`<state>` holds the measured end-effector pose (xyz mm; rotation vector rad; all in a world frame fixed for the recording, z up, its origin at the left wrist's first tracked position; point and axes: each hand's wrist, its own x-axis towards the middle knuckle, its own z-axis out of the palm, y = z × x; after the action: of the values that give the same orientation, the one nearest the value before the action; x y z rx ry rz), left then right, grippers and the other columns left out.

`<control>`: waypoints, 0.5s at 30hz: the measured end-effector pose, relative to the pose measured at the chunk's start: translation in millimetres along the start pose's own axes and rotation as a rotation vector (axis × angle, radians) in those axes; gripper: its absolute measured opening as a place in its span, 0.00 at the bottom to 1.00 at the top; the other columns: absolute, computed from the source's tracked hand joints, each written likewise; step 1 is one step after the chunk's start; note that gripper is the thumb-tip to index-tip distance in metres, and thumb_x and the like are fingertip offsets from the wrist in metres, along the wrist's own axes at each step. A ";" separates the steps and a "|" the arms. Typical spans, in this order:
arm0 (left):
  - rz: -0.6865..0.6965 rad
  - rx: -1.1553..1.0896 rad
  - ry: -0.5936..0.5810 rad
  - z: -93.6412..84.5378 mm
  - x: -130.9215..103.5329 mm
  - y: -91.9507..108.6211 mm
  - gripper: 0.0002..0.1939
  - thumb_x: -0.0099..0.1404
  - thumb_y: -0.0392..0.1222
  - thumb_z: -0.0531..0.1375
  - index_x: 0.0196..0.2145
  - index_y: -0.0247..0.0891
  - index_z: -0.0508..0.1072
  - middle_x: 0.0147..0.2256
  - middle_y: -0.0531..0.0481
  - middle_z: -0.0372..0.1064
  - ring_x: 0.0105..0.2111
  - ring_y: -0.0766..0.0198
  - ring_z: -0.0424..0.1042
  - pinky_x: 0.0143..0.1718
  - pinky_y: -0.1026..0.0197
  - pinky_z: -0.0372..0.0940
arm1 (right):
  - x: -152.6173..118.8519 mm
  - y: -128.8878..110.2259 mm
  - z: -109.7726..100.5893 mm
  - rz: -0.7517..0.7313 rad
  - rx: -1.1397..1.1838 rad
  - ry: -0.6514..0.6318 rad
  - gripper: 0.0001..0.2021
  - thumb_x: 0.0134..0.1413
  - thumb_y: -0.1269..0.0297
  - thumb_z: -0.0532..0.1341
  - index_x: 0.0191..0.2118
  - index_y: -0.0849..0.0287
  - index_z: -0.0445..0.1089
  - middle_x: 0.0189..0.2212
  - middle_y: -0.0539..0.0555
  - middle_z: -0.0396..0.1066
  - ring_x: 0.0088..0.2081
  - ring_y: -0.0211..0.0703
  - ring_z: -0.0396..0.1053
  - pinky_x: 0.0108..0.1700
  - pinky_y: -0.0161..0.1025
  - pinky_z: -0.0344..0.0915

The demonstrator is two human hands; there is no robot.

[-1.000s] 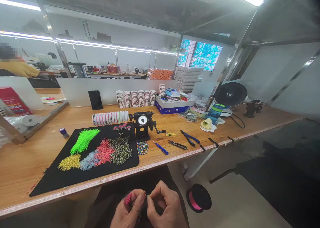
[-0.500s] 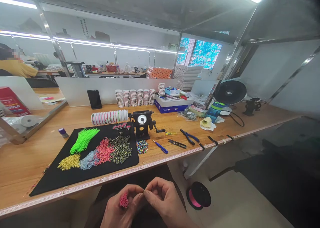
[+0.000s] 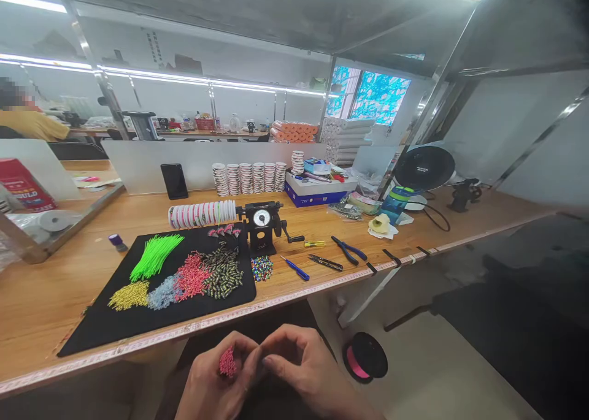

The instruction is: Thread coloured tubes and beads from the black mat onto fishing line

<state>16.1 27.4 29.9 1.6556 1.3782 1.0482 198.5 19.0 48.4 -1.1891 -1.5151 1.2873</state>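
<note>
Below the table's front edge, my left hand (image 3: 219,377) is closed around a bundle of thin pink strands (image 3: 227,362), seen end-on in the palm. Its thumb and forefinger also meet at the tips. My right hand (image 3: 301,365) is curled close beside it, fingertips touching the left ones; whatever is pinched between them is too small to make out. On the table, a black mat (image 3: 105,329) carries bright green strips (image 3: 156,255), yellow pieces (image 3: 129,295), grey-blue pieces (image 3: 164,292), red pieces (image 3: 193,276) and dark brass-coloured pieces (image 3: 225,274).
Behind the mat stands a hand-cranked winder (image 3: 262,227) with white spools (image 3: 202,214) on its shaft. Right of the mat lie coloured beads (image 3: 262,268), a blue-handled tool (image 3: 297,269), a black cutter (image 3: 326,262) and pliers (image 3: 348,250). A pink-wound reel (image 3: 367,357) rests on the floor.
My fingertips have shifted slightly left, and the right thumb has drawn down a little from the left fingers. The pink bundle stays in my left hand.
</note>
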 end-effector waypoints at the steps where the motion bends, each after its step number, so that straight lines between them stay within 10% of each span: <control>1: -0.016 -0.011 -0.008 1.7 -0.7 1.6 0.18 0.60 0.56 0.63 0.22 0.41 0.76 0.18 0.54 0.62 0.19 0.66 0.56 0.22 0.65 0.52 | -0.1 1.7 2.9 -0.001 -0.017 0.019 0.05 0.58 0.65 0.64 0.36 0.58 0.79 0.31 0.51 0.78 0.35 0.45 0.73 0.39 0.37 0.65; 7: -0.152 -0.308 -0.040 6.2 -2.6 -2.5 0.22 0.58 0.62 0.64 0.39 0.41 0.71 0.23 0.58 0.58 0.24 0.65 0.56 0.27 0.65 0.56 | 6.0 17.3 -1.4 -0.044 -0.053 0.150 0.09 0.58 0.60 0.65 0.31 0.58 0.76 0.28 0.51 0.75 0.34 0.45 0.72 0.41 0.39 0.65; 15: -0.241 -0.502 -0.241 9.6 -4.8 -15.6 0.24 0.61 0.64 0.61 0.31 0.38 0.69 0.26 0.56 0.58 0.27 0.66 0.55 0.30 0.64 0.56 | 7.4 23.4 0.3 -0.001 0.059 0.156 0.15 0.57 0.52 0.66 0.31 0.60 0.75 0.20 0.44 0.59 0.24 0.35 0.54 0.27 0.34 0.52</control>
<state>18.3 24.9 11.3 1.1702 1.0206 0.9239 200.1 27.1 25.2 -1.2207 -1.3567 1.2013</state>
